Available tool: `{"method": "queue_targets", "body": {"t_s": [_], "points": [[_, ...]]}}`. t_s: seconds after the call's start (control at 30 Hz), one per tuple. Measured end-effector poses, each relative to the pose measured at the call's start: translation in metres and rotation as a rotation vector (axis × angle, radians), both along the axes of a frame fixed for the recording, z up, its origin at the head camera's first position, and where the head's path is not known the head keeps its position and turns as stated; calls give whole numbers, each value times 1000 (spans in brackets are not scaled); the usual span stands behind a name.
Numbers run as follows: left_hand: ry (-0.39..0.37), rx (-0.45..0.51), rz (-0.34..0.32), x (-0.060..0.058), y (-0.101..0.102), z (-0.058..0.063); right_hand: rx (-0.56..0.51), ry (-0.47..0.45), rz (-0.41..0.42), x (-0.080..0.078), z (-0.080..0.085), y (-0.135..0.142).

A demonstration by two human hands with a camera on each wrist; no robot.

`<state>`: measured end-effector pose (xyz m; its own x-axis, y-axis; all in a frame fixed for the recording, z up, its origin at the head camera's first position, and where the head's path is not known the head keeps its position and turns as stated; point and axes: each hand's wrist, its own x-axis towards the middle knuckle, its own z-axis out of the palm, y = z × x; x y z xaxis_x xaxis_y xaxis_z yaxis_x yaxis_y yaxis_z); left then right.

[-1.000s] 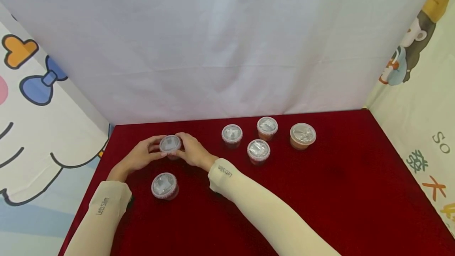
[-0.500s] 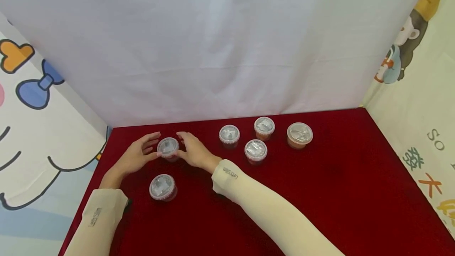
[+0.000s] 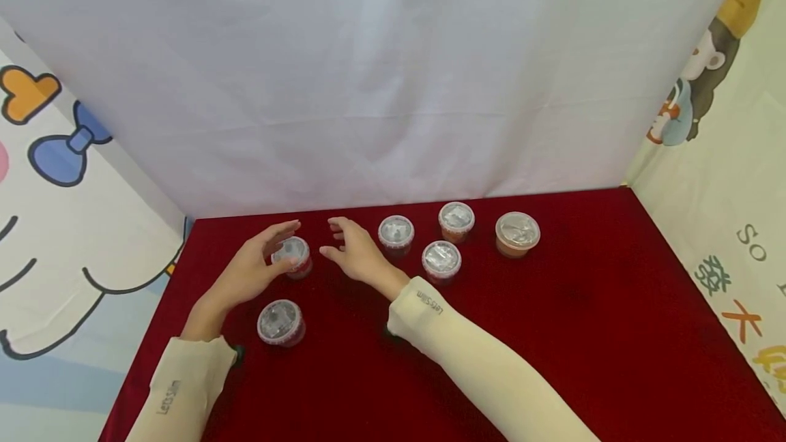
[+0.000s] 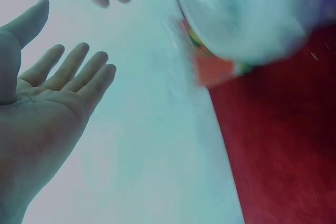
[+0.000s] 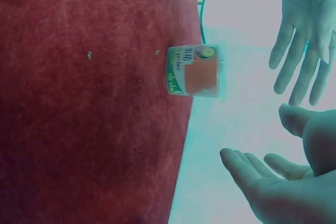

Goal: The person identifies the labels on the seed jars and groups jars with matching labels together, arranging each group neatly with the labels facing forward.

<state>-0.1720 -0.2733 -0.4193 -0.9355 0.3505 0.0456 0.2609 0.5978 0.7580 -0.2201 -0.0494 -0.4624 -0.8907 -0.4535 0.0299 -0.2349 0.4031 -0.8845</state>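
A small plastic tub [image 3: 299, 266] with a clear lid stands at the back left of the red cloth. Over its left side my left hand [image 3: 248, 268] hovers, overlapping the lid in the head view; the left wrist view shows the palm [image 4: 47, 114] with nothing in it. To the right of that tub is my right hand [image 3: 362, 254], apart from it, fingers loosely bent and holding nothing. The right wrist view shows a tub [image 5: 194, 72] with a printed label and reddish contents, away from the fingers. Nearer the person stands another lidded tub [image 3: 281, 323].
Right of my right hand stand several more lidded tubs: one close by [image 3: 396, 234], one in front [image 3: 441, 261], one behind [image 3: 456, 220], and a wider tub [image 3: 518, 232]. A white curtain [image 3: 393, 87] closes off the back, with printed panels at both sides.
Both hands were around the back-left tub with their fingers at its lid. They have let go; my right hand has drawn away to the right, while my left hand stays close over the tub.
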Motion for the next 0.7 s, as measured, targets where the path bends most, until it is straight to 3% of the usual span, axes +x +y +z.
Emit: {"method": "queue_targets", "body": {"t_s": [0.43, 0.7], "points": [[-11, 56, -25, 18, 51, 10, -107, -22, -51, 11, 16, 33], [8, 89, -48, 25, 80, 4, -145, -40, -60, 21, 26, 57]]}}
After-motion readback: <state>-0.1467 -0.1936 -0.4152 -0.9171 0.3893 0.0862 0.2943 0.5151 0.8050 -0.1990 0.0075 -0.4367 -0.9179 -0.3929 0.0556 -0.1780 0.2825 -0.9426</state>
